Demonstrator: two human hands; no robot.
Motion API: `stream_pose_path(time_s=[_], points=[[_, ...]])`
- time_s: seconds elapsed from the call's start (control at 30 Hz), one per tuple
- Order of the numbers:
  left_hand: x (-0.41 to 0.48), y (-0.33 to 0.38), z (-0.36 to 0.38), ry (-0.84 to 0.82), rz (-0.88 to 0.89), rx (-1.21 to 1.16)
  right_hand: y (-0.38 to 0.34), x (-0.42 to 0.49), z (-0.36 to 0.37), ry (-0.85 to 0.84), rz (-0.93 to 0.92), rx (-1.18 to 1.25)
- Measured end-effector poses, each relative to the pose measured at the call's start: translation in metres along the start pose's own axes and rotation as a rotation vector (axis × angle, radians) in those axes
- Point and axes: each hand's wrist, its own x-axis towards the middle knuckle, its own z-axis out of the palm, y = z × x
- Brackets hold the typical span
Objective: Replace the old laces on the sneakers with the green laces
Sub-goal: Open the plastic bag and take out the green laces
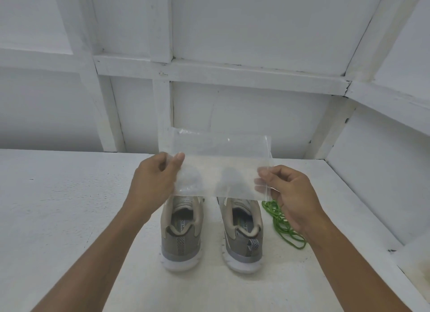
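Above the sneakers (181,242), we hold a clear plastic bag (218,162) flat: left hand (153,179) pinches its left edge, right hand (290,190) its right edge. The green laces (282,223) lie just right of the sneakers; the tabletop (69,207) runs wide to their left. One insole (183,228) reads partly "RY FO".

Grey-beige sneakers + loose green laces on white worktop (58,207).

L sneaker (181,237) & R sneaker (242,237) stand upright side by side w/ a gap btwn them, heels nearest the camera, toes pointing away. Both have grey mesh uppers, beige padded collars, white soles, chevron-print heel tabs and printed insoles showing in the openings. Front halves, incl. the lacing area, are hidden behind a clear plastic bag (216,162), so can't tell the state of the old laces. Green laces (282,225) lie in a loose tangled heap just R of the R sneaker, not touching it.
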Motion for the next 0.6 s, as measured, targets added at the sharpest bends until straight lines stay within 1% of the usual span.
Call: stream_pose_path(time_s=[0.07,0.17,0.23,0.33,0.47,0.6], points=[[0.003,0.005,-0.003,-0.072,-0.056,-0.136,-0.001,-0.001,-0.003,-0.04,0.003,-0.027],[0.008,0.014,-0.006,-0.056,-0.083,-0.276,-0.004,-0.005,-0.003,-0.115,0.001,-0.048],[0.008,0.019,-0.005,-0.023,-0.063,-0.301,-0.007,-0.008,0.0,-0.136,-0.003,-0.037],[0.006,0.023,-0.004,-0.039,-0.051,-0.337,-0.013,-0.005,0.001,-0.147,0.067,-0.012],[0.002,0.022,-0.002,-0.075,-0.03,-0.374,-0.021,0.0,0.006,-0.078,0.055,-0.107],[0.0,0.019,-0.007,-0.071,-0.069,-0.392,-0.021,0.001,0.008,-0.019,0.014,-0.08]])
